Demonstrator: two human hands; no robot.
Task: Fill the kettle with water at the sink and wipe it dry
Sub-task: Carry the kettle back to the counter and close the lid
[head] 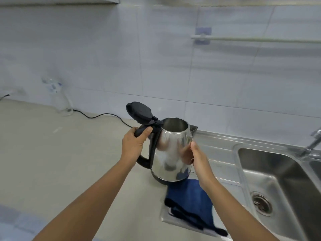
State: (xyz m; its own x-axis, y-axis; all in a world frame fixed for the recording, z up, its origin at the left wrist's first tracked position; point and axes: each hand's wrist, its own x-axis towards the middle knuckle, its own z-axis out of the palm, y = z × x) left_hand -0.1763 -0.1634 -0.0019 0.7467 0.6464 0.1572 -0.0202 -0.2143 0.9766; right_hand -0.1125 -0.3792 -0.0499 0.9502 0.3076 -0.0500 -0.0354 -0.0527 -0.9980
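A: What does the person hold?

B: A steel kettle (171, 150), upright, with its black lid (139, 112) standing open. The left hand (134, 145) grips the black handle (147, 146), thumb on top. The right hand (194, 158) lies flat against the kettle's side.

A: And under it?

B: A blue cloth (189, 199) lies on the draining board, at the edge of the worktop (52, 153). The sink (281, 185) is to the right, with the tap (312, 143) at its far corner.

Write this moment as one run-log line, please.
left hand: grips black handle | right hand: steadies shiny steel kettle | lid: open | blue cloth: on drainboard | steel sink: right
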